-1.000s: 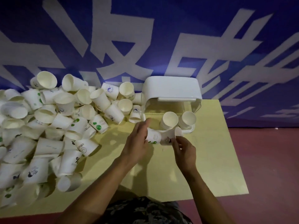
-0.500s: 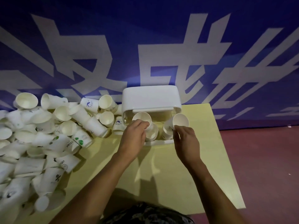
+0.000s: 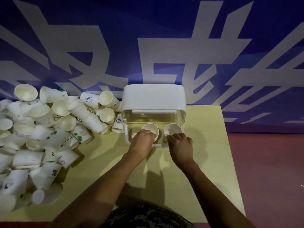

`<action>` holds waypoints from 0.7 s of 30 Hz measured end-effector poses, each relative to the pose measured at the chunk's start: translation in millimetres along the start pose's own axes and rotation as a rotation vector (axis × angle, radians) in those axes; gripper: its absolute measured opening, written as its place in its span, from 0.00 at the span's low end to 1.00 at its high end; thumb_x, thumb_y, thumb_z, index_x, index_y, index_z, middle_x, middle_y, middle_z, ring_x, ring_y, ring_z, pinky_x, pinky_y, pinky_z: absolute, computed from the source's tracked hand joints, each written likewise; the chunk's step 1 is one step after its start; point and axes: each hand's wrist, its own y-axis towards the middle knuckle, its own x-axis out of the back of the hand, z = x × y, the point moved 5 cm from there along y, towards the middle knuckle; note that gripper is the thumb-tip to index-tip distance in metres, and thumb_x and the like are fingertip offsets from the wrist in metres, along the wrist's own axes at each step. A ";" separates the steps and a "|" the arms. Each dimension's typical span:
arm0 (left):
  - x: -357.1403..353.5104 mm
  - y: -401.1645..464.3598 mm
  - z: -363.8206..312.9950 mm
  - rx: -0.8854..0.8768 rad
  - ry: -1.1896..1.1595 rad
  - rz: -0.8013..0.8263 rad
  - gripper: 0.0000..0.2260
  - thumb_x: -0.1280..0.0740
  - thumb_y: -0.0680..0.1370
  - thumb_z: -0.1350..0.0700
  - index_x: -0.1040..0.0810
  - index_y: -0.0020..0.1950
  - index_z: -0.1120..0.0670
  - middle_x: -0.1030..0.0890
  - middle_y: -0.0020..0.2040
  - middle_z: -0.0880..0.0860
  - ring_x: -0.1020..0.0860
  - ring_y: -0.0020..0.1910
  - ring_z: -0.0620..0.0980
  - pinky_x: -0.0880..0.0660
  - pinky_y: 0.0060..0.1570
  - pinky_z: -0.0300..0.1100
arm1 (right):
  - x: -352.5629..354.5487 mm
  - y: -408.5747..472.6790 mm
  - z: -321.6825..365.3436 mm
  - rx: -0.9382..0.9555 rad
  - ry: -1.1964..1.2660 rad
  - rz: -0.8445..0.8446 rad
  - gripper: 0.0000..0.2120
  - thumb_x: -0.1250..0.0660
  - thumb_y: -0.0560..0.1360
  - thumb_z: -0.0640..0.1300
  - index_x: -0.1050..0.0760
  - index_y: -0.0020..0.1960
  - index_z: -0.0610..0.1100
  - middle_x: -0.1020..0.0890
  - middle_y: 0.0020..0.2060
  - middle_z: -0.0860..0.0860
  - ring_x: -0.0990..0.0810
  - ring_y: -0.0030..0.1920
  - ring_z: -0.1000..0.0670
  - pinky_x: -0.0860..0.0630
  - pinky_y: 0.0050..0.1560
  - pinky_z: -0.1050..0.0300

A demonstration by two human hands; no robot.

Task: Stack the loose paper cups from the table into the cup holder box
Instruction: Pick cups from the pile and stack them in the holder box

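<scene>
Table (image 3: 205, 145): hands (image 3: 161, 142) gripping 2 cups (image 3: 150, 129).

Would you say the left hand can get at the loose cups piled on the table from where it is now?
Probably yes, once it lets go: the left hand grips a cup in the cup holder box, and bare table lies between it and the loose cups.

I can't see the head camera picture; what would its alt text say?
Two bare hands, the left hand and right hand, each set a white paper cup upright into a white cup holder box on a yellow table. A big heap of loose cups lies left.
</scene>
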 end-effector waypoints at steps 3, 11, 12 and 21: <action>3.3 -0.1 -3.3 -0.002 -0.018 -0.015 0.11 0.38 0.77 0.61 0.20 0.56 0.54 0.21 0.55 0.53 0.27 0.55 0.53 0.29 0.57 0.45 | -0.8 2.8 5.1 -0.007 -0.028 0.000 0.05 0.34 0.75 0.42 0.20 0.48 0.49 0.19 0.42 0.52 0.23 0.49 0.43 0.33 0.44 0.50; 45.5 -65.6 61.1 0.174 -0.208 -0.284 0.08 0.35 0.77 0.57 0.19 0.54 0.52 0.20 0.50 0.48 0.25 0.50 0.49 0.25 0.49 0.45 | 11.6 -3.1 75.5 0.105 0.246 -0.098 0.10 0.33 0.74 0.39 0.21 0.54 0.44 0.18 0.49 0.47 0.23 0.48 0.42 0.24 0.46 0.48; 48.9 -79.0 77.9 0.207 -0.209 -0.305 0.07 0.34 0.76 0.58 0.19 0.53 0.52 0.19 0.49 0.49 0.24 0.49 0.50 0.25 0.48 0.45 | 4.5 -4.0 90.0 0.121 0.297 -0.063 0.09 0.34 0.75 0.39 0.21 0.54 0.44 0.17 0.48 0.47 0.22 0.47 0.42 0.24 0.45 0.49; 69.8 -199.4 253.1 0.568 -0.035 -0.236 0.17 0.31 0.73 0.56 0.23 0.61 0.51 0.22 0.58 0.53 0.25 0.56 0.55 0.27 0.55 0.48 | -91.8 -42.6 233.6 0.098 0.412 0.405 0.13 0.35 0.75 0.42 0.21 0.58 0.47 0.18 0.53 0.50 0.19 0.49 0.50 0.26 0.50 0.60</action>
